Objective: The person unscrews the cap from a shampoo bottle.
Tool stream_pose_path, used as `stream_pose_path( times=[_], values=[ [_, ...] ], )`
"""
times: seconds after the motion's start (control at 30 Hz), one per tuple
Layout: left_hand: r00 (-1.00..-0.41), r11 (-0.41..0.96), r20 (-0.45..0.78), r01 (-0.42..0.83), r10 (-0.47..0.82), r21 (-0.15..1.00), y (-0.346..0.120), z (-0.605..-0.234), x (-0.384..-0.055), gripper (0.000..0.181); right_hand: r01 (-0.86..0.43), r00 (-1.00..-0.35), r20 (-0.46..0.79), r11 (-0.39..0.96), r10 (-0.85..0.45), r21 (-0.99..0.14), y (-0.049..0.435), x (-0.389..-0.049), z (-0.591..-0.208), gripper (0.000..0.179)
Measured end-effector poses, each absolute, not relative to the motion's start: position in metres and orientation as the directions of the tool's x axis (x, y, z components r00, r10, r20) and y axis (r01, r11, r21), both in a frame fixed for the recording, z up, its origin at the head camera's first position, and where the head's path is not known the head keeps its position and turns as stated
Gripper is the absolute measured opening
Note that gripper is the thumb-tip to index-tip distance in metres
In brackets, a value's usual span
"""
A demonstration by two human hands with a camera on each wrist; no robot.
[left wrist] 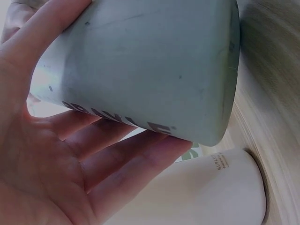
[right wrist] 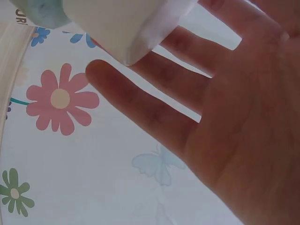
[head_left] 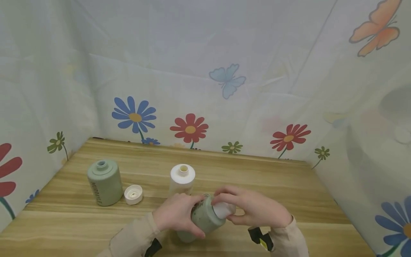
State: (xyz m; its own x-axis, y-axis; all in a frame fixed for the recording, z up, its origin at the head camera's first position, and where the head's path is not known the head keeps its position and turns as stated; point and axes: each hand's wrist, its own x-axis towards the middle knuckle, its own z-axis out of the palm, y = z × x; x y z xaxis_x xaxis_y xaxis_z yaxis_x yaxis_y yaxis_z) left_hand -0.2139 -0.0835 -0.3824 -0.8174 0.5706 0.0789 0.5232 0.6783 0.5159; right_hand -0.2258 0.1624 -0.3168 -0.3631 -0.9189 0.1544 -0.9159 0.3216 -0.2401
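Observation:
My left hand [head_left: 179, 214] grips a tilted pale green bottle [head_left: 205, 216], fingers and thumb around its side. In the left wrist view the green bottle [left wrist: 145, 65] fills the top, dark lettering along its lower side. At its right end in the head view, my right hand [head_left: 253, 207] holds a white cap [head_left: 223, 210] between thumb and fingers. The white cap [right wrist: 126, 23] meets the green bottle at the top of the right wrist view; whether it is threaded on cannot be told. A white bottle [head_left: 182, 175] with an uncovered neck stands just behind.
Another green bottle [head_left: 105, 184] with an uncovered neck stands upright at the left. Beside it a loose white cap [head_left: 133, 195] lies on the wood-grain table [head_left: 257, 175]. A floral curtain [head_left: 179, 89] encloses the back and both sides.

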Motion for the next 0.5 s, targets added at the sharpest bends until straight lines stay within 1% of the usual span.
stream_pose_path(
  times=[0.07, 0.2, 0.3, 0.4, 0.5],
  values=[
    [-0.816, 0.676, 0.083, 0.527, 0.572, 0.515, -0.0842, -0.3829, -0.2141, 0.08, -0.893, -0.403, 0.134, 0.357, -0.905, -0.273, 0.1617, -0.2246, -0.3169, 0.047],
    [-0.809, 0.668, 0.105, 0.543, 0.578, 0.509, -0.0847, -0.3847, -0.2143, 0.079, -0.795, -0.527, 0.046, 0.472, -0.849, -0.381, 0.1625, -0.2242, -0.3169, 0.056],
    [-0.812, 0.672, 0.107, 0.542, 0.574, 0.506, -0.0845, -0.3858, -0.2149, 0.078, -0.735, -0.592, 0.0, 0.539, -0.806, -0.412, 0.1644, -0.227, -0.3174, 0.058],
    [-0.814, 0.674, 0.1, 0.536, 0.572, 0.508, -0.0841, -0.3858, -0.2151, 0.077, -0.713, -0.615, -0.013, 0.563, -0.788, -0.418, 0.1655, -0.2296, -0.3184, 0.054],
    [-0.815, 0.677, 0.097, 0.534, 0.571, 0.506, -0.0835, -0.3859, -0.2151, 0.076, -0.72, -0.608, -0.014, 0.558, -0.794, -0.413, 0.1656, -0.2304, -0.3188, 0.048]
  ],
)
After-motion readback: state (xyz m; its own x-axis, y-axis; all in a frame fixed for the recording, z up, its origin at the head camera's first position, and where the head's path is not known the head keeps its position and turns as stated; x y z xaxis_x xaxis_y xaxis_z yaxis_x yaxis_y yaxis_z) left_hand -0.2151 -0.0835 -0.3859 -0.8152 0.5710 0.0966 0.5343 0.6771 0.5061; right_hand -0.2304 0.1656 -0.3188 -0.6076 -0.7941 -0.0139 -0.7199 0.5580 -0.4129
